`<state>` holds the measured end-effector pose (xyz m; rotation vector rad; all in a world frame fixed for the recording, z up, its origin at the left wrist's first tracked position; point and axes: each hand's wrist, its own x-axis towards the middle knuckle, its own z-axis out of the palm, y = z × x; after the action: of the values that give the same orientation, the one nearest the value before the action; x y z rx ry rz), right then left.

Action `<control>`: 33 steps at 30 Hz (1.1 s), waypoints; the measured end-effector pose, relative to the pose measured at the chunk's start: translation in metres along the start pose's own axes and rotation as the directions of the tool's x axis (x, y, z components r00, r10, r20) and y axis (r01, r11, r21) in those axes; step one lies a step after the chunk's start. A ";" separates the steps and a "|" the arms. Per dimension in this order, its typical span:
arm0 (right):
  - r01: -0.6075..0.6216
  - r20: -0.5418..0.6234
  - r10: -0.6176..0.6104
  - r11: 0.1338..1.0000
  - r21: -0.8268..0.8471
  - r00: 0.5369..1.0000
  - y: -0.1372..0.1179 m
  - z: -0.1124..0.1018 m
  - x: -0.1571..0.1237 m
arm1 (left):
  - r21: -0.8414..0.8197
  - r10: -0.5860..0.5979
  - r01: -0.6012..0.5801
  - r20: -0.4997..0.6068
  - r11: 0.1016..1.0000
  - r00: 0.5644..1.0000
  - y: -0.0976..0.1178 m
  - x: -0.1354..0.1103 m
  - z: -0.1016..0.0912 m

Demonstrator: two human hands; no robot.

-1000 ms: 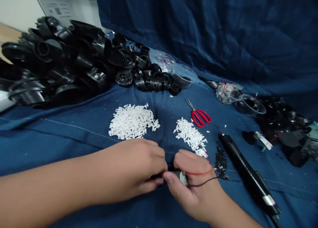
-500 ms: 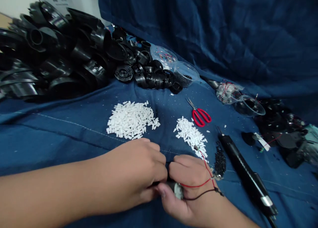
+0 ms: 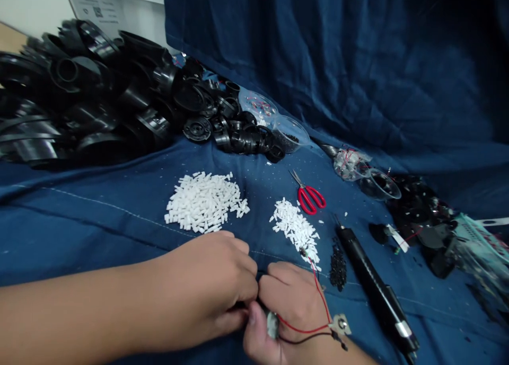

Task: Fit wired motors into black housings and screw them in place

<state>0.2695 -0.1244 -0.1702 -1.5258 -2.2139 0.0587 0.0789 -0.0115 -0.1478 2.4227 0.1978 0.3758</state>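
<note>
My left hand (image 3: 207, 285) and my right hand (image 3: 288, 306) meet low in the view over a blue cloth. Both are closed on a small motor (image 3: 272, 325), whose metal end shows between the right fingers. A red wire (image 3: 318, 296) and a black wire (image 3: 306, 340) run from the motor across my right hand to a small tab (image 3: 341, 324). The left fingers curl round the motor's other end, which is hidden.
Two heaps of small white pieces (image 3: 204, 201) (image 3: 294, 227) lie ahead. Red scissors (image 3: 310, 195), a black electric screwdriver (image 3: 376, 291) and tiny black screws (image 3: 338, 261) sit to the right. Black plastic parts (image 3: 99, 100) pile up at back left, clear cups (image 3: 290, 132) behind.
Both hands have drawn nearer and lower with the motor. The wires now loop over the right hand, and the view has shifted right.
</note>
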 end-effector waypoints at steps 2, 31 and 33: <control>-0.022 0.018 0.022 1.000 -0.020 1.000 -0.001 0.003 -0.001 | 0.000 0.007 -0.007 -0.026 1.000 1.000 -0.001 -0.001 0.001; -0.018 0.088 0.024 0.998 -0.067 0.996 0.007 0.027 -0.013 | 0.048 0.071 -0.069 -0.047 0.996 0.996 -0.010 0.001 0.010; -0.045 0.084 0.050 0.997 -0.060 0.995 0.002 0.024 -0.012 | 0.054 0.086 -0.084 -0.031 0.995 0.996 -0.010 0.001 0.007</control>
<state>0.2661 -0.1294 -0.1965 -1.6364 -2.2635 0.0764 0.0819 -0.0077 -0.1595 2.4839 0.1203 0.4545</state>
